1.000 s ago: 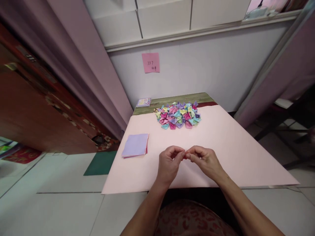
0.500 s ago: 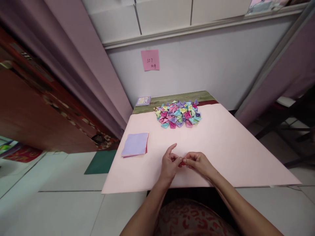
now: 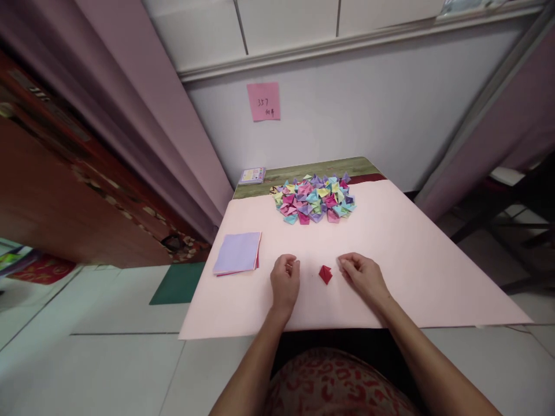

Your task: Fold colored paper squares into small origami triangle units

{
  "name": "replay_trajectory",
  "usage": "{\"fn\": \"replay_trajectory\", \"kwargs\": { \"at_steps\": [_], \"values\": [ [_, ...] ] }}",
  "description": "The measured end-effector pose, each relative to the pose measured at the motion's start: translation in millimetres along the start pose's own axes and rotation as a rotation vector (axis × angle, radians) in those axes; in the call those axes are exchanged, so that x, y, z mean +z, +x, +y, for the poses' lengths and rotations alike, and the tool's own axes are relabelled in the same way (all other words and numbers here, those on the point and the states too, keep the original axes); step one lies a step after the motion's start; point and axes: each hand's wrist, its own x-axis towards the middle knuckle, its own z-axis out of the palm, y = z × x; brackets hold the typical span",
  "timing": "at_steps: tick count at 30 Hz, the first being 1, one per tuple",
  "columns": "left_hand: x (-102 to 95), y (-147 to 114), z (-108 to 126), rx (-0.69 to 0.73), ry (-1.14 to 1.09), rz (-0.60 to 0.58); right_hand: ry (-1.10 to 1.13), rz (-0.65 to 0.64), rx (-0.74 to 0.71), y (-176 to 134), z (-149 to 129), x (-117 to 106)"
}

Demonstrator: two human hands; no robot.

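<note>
Red folded paper piece (image 3: 325, 274) lies on the tabletop (image 3: 411, 260) between loosely curled, empty hands, left (image 3: 285, 278) and right (image 3: 362, 274); light, easily crushed, probably best pinched by its edges.

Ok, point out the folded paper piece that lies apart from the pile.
The dark red folded piece, alone on the pink sheet between both hands; the others sit heaped in the multicoloured pile farther back.
</note>
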Motion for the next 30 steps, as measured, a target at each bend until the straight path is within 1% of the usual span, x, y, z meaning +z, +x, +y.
{"fn": "replay_trajectory", "kwargs": {
  "at_steps": [3, 6, 8, 10, 12, 14, 18, 21, 23, 27, 29, 30],
  "values": [
    [5.8, -14.7, 14.1, 0.195, -0.009, -0.068, -0.046, -0.04, -0.037, -0.9, -4.7, 2.9],
    [15.1, -26.3, 26.3, 0.396, 0.038, -0.207, -0.142, -0.1, -0.101, 1.2, -11.2, 4.8],
    [22.5, -30.2, 29.3, 0.49, 0.115, -0.275, -0.196, -0.11, -0.136, 3.2, -15.6, 6.1],
    [29.3, -31.0, 28.2, 0.524, 0.175, -0.296, -0.22, -0.106, -0.164, 4.8, -19.6, 7.4],
    [33.0, -29.4, 24.5, 0.484, 0.17, -0.284, -0.222, -0.091, -0.161, 5.3, -22.7, 8.2],
    [32.5, -26.2, 19.6, 0.392, 0.112, -0.255, -0.217, -0.08, -0.13, 4.3, -24.8, 8.3],
    [22.1, -17.0, 9.8, 0.178, -0.01, -0.191, -0.109, -0.084, -0.052, -0.7, -26.8, 7.8],
    [12.4, -9.8, 2.6, 0.038, -0.001, -0.1, -0.014, -0.069, 0.006, -3.5, -24.4, 8.8],
    [6.5, -6.9, -1.6, 0.019, 0.034, -0.034, 0.018, -0.056, 0.019, -4.2, -21.0, 10.0],
    [-2.5, -10.0, -4.9, 0.082, 0.044, 0.062, 0.065, -0.02, -0.03, -4.4, -17.0, 13.9],
    [-4.2, -15.0, -3.4, 0.14, 0.056, 0.066, 0.047, -0.016, -0.106, -3.3, -19.3, 18.1],
    [-4.2, -17.6, -2.2, 0.179, 0.065, 0.048, 0.027, -0.026, -0.161, -2.1, -21.6, 21.2]
  ]
}}
